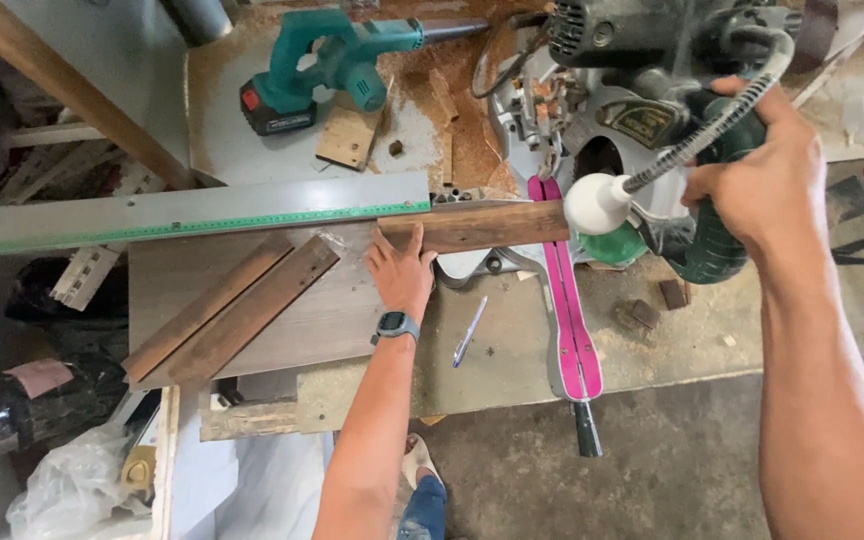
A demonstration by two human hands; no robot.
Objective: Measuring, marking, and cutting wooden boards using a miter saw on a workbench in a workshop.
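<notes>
Although the far left of the bench is only clutter, a crumpled clear plastic bag point(67, 490) and dark bundles lie there half cut off, and I cannot tell what they are. Two long dark brown wooden strips point(237, 305) rest slanted on the grey board point(342, 320), well apart from the blade area. Above them runs the long grey metal fence with a green measuring strip point(192, 215); its left end leaves the picture.

The left hand point(404, 270) lies flat, fingers spread, and presses down the dark brown wooden plank point(487, 226), which sits against the fence with its right end beside the pink slotted insert point(564, 300) of the saw table. The risk, I judge, is here: the thumb is near the cutting line, and if the plank slips or kicks, the hand may slide toward the blade. The blue pen point(469, 331) and small wood offcuts point(652, 305) lying loose on the dusty table may also shift.

The right hand point(762, 185) is closed around the dark green handle point(717, 245) of the grey mitre saw point(642, 60), the fingers wrapped fully. The blade itself is hidden behind the guard and the white flexible lamp point(597, 203), so its height is unclear.
</notes>
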